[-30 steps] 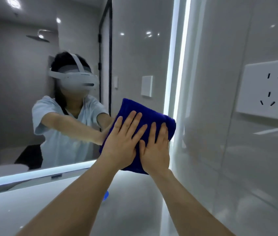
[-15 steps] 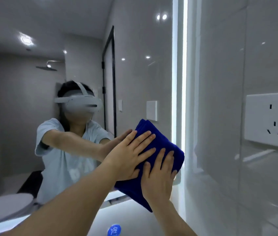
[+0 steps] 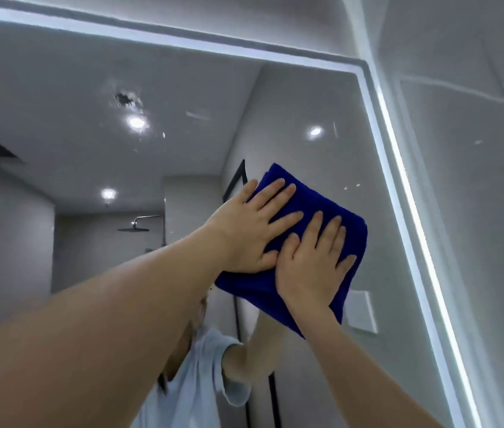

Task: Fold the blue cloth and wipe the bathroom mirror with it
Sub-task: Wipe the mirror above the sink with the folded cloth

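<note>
The folded blue cloth lies flat against the bathroom mirror, near its upper right corner. My left hand presses on the cloth's upper left part with fingers spread. My right hand presses flat on its lower right part, right beside the left hand. Both palms hide much of the cloth. The mirror reflects a person's light blue sleeve and raised arms below the cloth.
A lit strip frames the mirror along its top and right edges. Grey glossy wall tiles stand just right of the frame. A smudge shows on the glass at the upper left. A white switch plate is reflected below the cloth.
Both hands have slid the cloth up the mirror from its lower right area to near the top right corner. My view has tilted upward; the wall socket and counter are out of sight.
</note>
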`<state>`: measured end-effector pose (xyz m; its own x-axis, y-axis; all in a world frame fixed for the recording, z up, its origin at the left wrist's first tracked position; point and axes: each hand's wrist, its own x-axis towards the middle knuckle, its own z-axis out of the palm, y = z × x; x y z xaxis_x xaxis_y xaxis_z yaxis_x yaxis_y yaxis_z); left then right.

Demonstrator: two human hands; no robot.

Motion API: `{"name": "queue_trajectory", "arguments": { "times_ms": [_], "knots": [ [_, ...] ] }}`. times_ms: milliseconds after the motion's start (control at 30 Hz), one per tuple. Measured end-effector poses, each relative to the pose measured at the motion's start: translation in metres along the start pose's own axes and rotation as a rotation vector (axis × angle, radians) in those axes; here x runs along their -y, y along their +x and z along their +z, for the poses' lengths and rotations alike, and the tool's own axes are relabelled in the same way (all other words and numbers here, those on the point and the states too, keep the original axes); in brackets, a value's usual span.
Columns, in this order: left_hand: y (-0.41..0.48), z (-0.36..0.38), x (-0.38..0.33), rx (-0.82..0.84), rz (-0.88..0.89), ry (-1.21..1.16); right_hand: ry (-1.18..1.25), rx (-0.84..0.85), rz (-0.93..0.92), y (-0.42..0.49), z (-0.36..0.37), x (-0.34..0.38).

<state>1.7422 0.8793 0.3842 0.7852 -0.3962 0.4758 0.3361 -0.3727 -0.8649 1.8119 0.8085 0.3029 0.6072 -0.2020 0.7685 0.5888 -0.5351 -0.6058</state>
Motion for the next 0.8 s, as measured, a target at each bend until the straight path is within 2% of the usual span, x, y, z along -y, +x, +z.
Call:
{"name": "queue_trajectory", "arguments": {
  "times_ms": [233, 433, 800],
  "knots": [
    [-0.005, -0.002, 0.102, -0.054, -0.297, -0.059, 0.008, -0.036, -0.265, 0.072, -0.017, 0.1],
    [-0.046, 0.009, 0.169, -0.083, -0.523, -0.115, 0.006, -0.038, -0.49, 0.087, -0.017, 0.189],
    [-0.237, 0.052, 0.264, -0.037, -0.842, -0.092, 0.015, 0.048, -0.848, -0.021, 0.017, 0.374]
  ]
}}
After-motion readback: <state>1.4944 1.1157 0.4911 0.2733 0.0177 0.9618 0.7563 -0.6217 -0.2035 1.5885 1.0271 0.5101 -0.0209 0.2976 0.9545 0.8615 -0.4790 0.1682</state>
